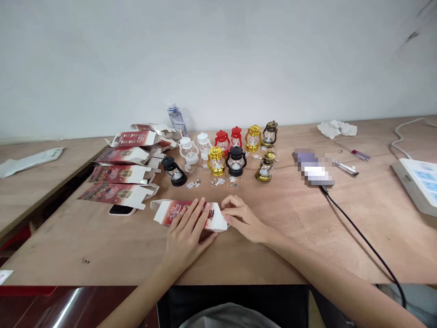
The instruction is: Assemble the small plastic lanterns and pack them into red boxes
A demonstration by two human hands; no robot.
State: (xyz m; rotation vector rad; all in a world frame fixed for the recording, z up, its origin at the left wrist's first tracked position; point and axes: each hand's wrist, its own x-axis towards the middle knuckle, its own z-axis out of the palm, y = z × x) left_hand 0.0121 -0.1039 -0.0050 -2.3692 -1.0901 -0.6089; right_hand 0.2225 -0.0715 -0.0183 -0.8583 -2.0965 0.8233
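A red and white printed cardboard box [214,217] lies on its side at the front of the table, its left end flaps open. My left hand [187,228] lies across its top, fingers over the printed face and thumb along the near side, holding it down. At the right end, my right hand [244,218] has bent fingers on the white end flap. Just behind the box stand several small lanterns, among them a black one [236,161], a gold one [217,161] and a bronze one [265,167]. A second black lantern [174,172] leans to one side.
Several similar open boxes [119,174] overlap at the left, with a phone [122,210] partly under them. A water bottle [176,119] stands by the wall. To the right are a pixelated device [312,168] with a black cable [358,237], a screwdriver [358,155] and crumpled tissue [336,129].
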